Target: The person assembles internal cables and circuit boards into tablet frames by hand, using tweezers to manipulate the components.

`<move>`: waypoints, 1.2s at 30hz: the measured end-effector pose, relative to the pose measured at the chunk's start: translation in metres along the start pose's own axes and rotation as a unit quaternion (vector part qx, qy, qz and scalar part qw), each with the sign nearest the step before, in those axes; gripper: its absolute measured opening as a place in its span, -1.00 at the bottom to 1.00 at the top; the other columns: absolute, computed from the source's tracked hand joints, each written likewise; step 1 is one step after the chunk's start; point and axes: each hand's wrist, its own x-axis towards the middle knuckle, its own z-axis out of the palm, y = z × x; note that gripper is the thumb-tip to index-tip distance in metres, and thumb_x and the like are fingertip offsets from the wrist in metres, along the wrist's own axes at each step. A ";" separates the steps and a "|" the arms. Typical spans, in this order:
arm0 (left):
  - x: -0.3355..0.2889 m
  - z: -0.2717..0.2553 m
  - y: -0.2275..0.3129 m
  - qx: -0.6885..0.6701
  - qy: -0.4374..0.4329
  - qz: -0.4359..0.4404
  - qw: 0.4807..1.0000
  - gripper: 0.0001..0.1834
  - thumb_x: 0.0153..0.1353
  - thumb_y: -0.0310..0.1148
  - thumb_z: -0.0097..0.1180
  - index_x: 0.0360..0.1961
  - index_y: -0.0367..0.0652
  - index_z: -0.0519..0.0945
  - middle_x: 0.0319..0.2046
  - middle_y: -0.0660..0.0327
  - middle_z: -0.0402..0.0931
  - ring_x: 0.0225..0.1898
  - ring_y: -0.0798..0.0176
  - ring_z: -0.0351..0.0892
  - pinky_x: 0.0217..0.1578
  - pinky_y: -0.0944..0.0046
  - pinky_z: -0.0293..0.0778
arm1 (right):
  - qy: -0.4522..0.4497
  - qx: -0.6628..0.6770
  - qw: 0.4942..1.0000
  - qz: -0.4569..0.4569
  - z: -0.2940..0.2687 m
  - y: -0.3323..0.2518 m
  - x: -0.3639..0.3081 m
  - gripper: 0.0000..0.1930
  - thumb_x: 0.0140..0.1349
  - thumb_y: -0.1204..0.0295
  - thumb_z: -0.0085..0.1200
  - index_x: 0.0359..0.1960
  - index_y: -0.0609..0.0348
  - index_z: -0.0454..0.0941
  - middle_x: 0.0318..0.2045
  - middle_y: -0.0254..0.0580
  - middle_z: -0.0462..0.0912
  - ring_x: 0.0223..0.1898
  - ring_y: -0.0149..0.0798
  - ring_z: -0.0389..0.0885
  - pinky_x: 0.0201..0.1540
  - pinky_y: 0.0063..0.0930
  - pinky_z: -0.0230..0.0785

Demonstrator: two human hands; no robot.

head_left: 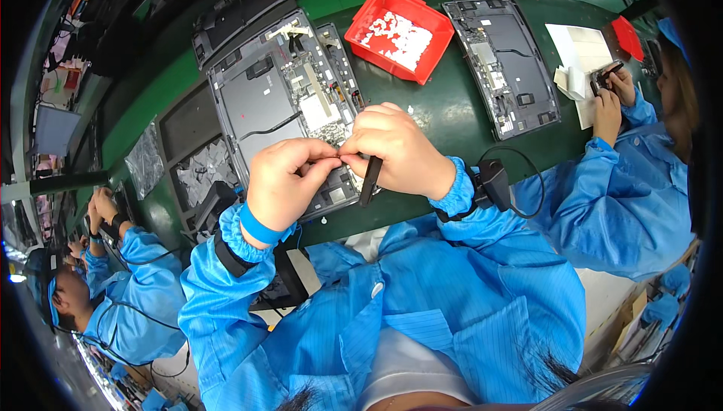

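An opened laptop chassis (260, 113) with bare circuit boards lies on the green bench in front of me. Over its near right part, my left hand (286, 181) and my right hand (392, 151) meet at their fingertips. Thumb and forefinger of each hand pinch together there, on something too small to make out. A flat black stick-like tool (370, 181) is also held in my right hand, its end sticking out below the palm. A blue band (260, 226) circles my left wrist. A black cable (275, 126) crosses the chassis beside my left hand.
Beyond my hands stands a red bin (423, 64) of small white pieces. To its right lies another opened chassis (501, 68). A dark tray (203, 170) with grey scraps is at left, beside a clear plastic bag (144, 158). Co-workers in blue sit on both sides.
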 end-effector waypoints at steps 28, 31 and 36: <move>0.003 -0.001 0.001 0.032 0.005 -0.036 0.999 -0.83 -0.10 -0.61 0.24 -0.40 -0.23 0.64 -0.46 0.22 0.57 -0.55 0.47 0.41 -0.57 0.49 0.32 | 0.210 -0.323 0.920 0.075 -0.058 0.049 0.024 -0.92 0.03 0.52 0.09 -0.51 0.19 0.43 -0.47 -0.15 0.44 -0.40 -0.10 0.39 -0.35 -0.34 0.26; 0.006 -0.002 0.003 0.033 0.024 0.028 0.999 -0.82 -0.11 -0.61 0.25 -0.39 -0.24 0.63 -0.48 0.21 0.56 -0.53 0.40 0.45 -0.56 0.45 0.36 | 0.194 0.024 0.964 0.179 -0.051 0.031 0.007 -0.89 0.07 0.51 0.10 -0.48 0.25 0.42 -0.44 -0.19 0.38 -0.43 -0.30 0.36 -0.40 -0.49 0.22; 0.001 -0.005 -0.003 0.127 0.026 0.106 0.986 -0.80 -0.15 -0.61 0.27 -0.41 -0.23 0.62 -0.48 0.19 0.56 -0.47 0.26 0.52 -0.49 0.34 0.44 | 0.142 0.398 0.873 0.245 -0.021 -0.015 -0.012 -0.74 0.04 0.70 0.11 -0.25 0.29 0.36 -0.24 -0.22 0.43 -0.16 -0.40 0.49 -0.14 -0.54 0.40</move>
